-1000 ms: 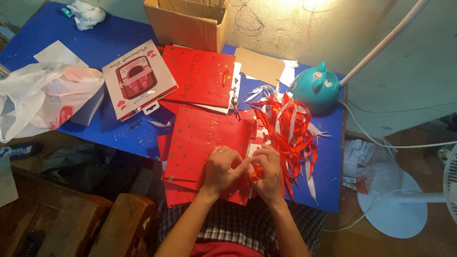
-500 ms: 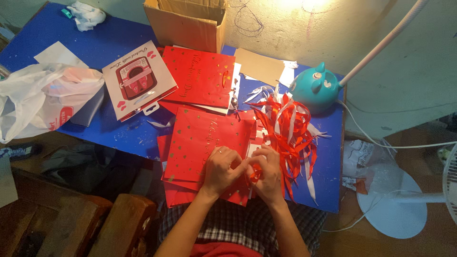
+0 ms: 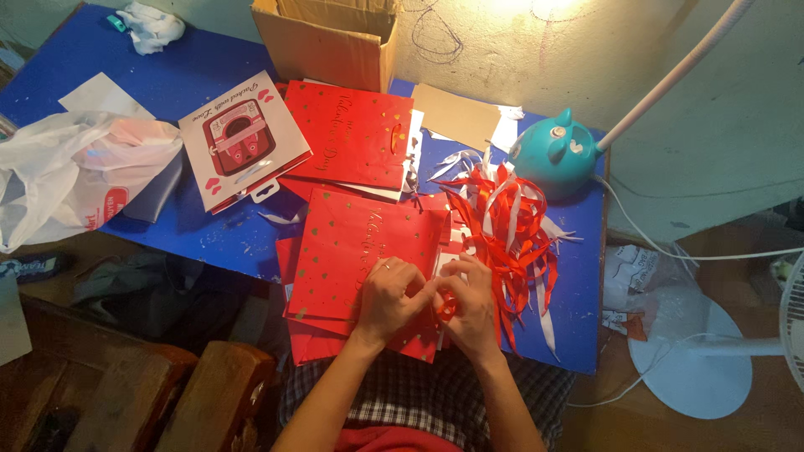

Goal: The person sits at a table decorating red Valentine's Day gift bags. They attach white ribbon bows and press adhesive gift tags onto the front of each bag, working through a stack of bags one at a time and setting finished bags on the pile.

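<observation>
A flat red paper bag with small gold dots lies on a stack of similar bags at the near edge of the blue table. My left hand rests on the bag's right end, fingers bent. My right hand is beside it, and both pinch a short red ribbon at the bag's edge. A loose heap of red and white ribbons lies just right of my hands.
A second stack of red bags and a white bag with a red picture lie further back. A cardboard box, teal lamp base, white plastic bag, wooden chair and a floor fan base surround.
Both hands stay together at the bag's right edge with only small finger movements on the ribbon. Nothing else on the table has moved.
</observation>
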Motion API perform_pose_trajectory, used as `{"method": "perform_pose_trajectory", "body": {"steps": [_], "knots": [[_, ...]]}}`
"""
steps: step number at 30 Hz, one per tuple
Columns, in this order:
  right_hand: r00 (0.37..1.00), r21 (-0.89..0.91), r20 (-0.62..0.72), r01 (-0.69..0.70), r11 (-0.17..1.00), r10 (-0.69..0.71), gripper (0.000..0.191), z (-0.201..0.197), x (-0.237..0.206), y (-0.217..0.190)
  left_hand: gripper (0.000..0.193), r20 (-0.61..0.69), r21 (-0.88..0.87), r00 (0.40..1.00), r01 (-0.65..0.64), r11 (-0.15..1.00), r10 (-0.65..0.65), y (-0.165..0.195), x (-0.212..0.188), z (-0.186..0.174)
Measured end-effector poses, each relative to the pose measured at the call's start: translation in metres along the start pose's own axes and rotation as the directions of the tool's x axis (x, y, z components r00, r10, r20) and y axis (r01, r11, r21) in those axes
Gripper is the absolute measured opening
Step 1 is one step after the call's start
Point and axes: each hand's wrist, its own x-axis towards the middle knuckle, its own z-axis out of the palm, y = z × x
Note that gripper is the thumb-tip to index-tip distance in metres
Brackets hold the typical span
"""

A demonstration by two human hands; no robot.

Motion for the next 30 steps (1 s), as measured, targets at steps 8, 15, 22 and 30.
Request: {"method": "perform_pose_trajectory", "body": {"steps": [8, 15, 22, 30], "knots": [[0.999, 0.019, -0.034, -0.017, 1.000, 0.017, 0.014, 0.0003, -0.0017, 0.0009, 0.031, 0.004, -0.003, 0.999, 0.033, 0.999, -0.033, 0.0025, 0.0009, -0.0007], [0.999, 0.016, -0.035, -0.025, 1.000, 0.026, 0.013, 0.0004, -0.0022, 0.0019, 0.031, 0.014, 0.000, 1.000, 0.022, 1.000, -0.022, 0.0018, 0.0018, -0.0007], [0.998, 0.044, -0.044, -0.046, 0.998, 0.048, 0.014, 0.0013, -0.0009, 0.0000, 0.032, 0.025, -0.002, 0.999, 0.046, 0.999, -0.046, 0.0006, 0.0017, 0.0003], [0.998, 0.037, -0.007, -0.061, 0.997, 0.061, 0.014, -0.0013, 0.0009, -0.0043, 0.035, 0.030, 0.011, 0.999, 0.034, 0.999, -0.034, 0.0012, 0.0020, -0.0006]]}}
